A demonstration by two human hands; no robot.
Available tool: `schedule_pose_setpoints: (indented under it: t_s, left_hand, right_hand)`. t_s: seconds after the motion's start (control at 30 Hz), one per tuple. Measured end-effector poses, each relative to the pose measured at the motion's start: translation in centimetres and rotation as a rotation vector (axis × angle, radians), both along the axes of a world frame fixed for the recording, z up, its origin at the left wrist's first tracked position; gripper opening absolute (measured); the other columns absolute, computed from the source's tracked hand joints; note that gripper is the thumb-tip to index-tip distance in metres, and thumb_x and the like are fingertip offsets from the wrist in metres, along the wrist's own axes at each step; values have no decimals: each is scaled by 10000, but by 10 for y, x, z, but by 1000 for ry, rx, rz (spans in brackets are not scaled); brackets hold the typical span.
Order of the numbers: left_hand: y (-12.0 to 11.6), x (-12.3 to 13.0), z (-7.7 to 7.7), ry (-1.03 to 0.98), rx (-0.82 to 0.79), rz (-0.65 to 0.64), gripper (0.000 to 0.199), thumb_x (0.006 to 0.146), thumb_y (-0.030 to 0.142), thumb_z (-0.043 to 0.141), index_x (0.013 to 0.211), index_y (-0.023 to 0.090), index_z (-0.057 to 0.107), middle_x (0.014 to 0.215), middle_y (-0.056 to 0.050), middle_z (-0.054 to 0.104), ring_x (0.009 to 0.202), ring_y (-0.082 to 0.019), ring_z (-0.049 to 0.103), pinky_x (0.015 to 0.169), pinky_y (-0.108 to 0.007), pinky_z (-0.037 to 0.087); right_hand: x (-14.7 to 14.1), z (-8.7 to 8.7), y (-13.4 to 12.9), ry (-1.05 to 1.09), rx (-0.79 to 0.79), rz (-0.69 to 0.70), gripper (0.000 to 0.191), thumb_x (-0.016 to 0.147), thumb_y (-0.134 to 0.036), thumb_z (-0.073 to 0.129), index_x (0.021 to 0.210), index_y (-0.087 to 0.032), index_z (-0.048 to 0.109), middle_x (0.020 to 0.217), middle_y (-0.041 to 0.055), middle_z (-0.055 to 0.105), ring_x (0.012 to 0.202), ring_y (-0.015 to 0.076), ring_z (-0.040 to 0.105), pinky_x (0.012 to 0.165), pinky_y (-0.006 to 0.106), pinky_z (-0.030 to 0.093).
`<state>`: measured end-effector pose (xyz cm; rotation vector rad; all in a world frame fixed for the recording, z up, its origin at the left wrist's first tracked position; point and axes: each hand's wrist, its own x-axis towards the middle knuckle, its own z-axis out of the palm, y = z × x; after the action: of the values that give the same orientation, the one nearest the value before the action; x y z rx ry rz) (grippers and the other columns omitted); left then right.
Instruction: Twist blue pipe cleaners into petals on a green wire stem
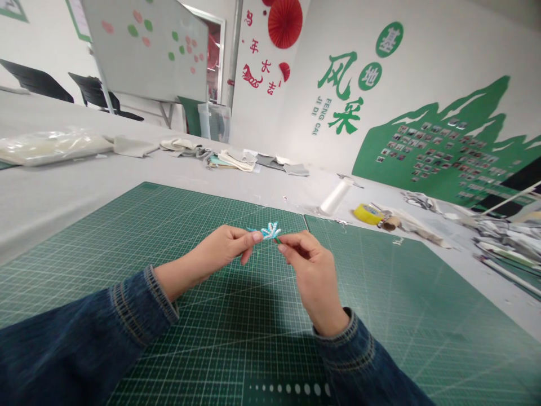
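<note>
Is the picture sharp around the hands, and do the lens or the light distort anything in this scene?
In the head view, the wide lens bends the scene: the whiteboard and green wall mural lean strongly. A soft shadow falls on the green cutting mat. The left hand, right hand and small blue-white twisted piece look fairly sharp, without strong glare.

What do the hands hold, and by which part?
A small blue-white craft flower: the left hand pinches a petal end, the right hand its green stem.

Left of the green mountain mural (473,113) on the wall (291,129), I read large green 风采 (340,93), 基地 in two green circles (376,59), and "FENG CAI JI DI" (319,115) beside them.
</note>
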<state>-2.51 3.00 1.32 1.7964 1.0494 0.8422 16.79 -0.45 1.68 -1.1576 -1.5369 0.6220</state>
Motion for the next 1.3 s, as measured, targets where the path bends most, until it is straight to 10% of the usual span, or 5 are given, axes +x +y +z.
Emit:
schedule_pose_setpoints:
  t_s: [0.27, 0.5, 0.9, 1.1, 1.3]
  left_hand:
    - [2, -2, 2, -20, 20, 20, 559, 882, 574, 477, 489, 177, 475, 495, 35, 431, 516, -109, 375, 570, -260, 316]
    - [-8, 8, -1, 102, 263, -12, 263, 958, 369, 437, 904, 203, 634, 828, 12, 647, 763, -142, 566, 700, -261, 418]
    - [-30, -3, 19, 650, 1269, 49, 256, 973, 134, 421, 1015, 162, 672, 694, -9, 549, 635, -158, 417, 563, -297, 323]
    - [-15, -12, 22, 600, 1140, 133, 223, 966, 225, 494, 945, 230, 716, 647, 5, 517, 650, -154, 452, 558, -283, 332]
    - [10, -23, 20, 313, 612, 59, 146, 894, 303, 622, 856, 259, 756, 762, 20, 681, 750, -132, 600, 676, -250, 435]
  right_hand:
    - [-2, -5, 3, 218, -163, 72, 62, 768, -196, 684, 794, -228, 730, 704, -27, 568, 619, 115, 477, 585, 282, 369]
    - [-1, -5, 8, 403, -240, -36, 96, 736, -224, 707, 827, -199, 725, 738, -9, 642, 583, 101, 446, 561, 270, 364]
    - [1, -5, -2, -542, 333, -166, 180, 917, -119, 522, 860, -169, 685, 822, 50, 629, 784, 178, 576, 735, 321, 453]
    - [2, -8, -1, -851, 472, -10, 200, 919, -97, 516, 830, -161, 684, 775, 56, 626, 752, 201, 526, 707, 340, 444]
    - [0, -1, -4, -674, 391, 188, 198, 933, -108, 523, 858, -169, 696, 821, 40, 650, 795, 176, 551, 748, 330, 457]
